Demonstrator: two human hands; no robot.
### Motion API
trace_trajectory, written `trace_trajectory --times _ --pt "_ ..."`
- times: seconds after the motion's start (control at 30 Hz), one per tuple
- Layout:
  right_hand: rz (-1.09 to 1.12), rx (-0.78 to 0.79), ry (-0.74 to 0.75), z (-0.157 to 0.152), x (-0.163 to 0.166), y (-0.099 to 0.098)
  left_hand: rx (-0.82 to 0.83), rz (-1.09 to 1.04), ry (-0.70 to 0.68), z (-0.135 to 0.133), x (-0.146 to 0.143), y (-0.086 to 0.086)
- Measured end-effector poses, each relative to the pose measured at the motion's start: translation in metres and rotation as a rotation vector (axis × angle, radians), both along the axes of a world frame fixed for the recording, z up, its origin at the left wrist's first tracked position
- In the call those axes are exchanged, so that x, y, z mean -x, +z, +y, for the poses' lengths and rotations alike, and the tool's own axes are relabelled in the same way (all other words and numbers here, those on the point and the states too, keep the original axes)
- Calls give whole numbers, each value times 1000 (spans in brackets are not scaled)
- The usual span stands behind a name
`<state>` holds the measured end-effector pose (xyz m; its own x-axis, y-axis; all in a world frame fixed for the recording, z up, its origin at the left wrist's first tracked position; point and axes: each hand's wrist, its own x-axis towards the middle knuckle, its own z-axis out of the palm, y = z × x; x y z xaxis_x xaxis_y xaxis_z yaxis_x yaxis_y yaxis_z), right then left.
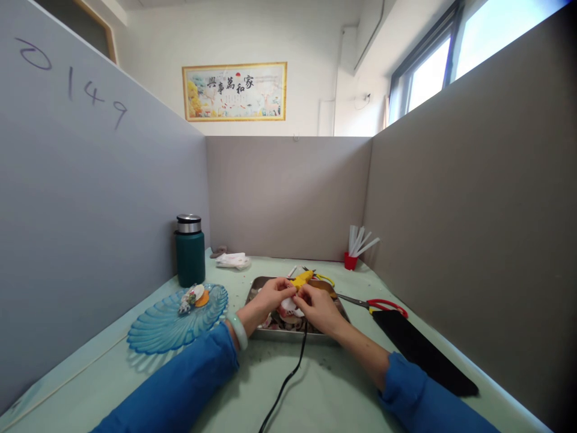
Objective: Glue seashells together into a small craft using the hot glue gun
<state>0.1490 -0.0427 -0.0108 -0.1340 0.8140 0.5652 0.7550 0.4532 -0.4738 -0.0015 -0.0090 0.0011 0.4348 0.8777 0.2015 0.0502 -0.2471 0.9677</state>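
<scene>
Both hands meet above a metal tray [295, 337] that holds what look like shells [288, 311], some white and pinkish. My left hand [276, 294], with a pale green bangle at the wrist, is closed with fingers pinched together. My right hand [319, 307] is pinched as well, its fingertips close to those of the left. Whatever lies between the fingertips is too small and covered to name. Just behind them a yellow glue gun [303, 279] rests at the tray, and a black cord [288, 379] runs from the tray toward me.
At left, a blue scalloped plate [166, 322] carries a small cluster of shells [195, 297]; a green thermos [190, 255] stands behind it. To the right lie red-handled scissors [385, 305] and a black strip [424, 352]. A red cup [350, 261] holds white sticks. Grey partitions enclose the table.
</scene>
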Motion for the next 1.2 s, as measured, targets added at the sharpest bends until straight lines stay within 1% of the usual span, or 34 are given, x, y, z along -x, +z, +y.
trace_trajectory --times 0.9,1.2 --pt "3 4 2 -1 2 1 4 2 7 -4 1 3" --pt "-8 4 -4 -1 -1 -1 5 -1 0 -4 0 2"
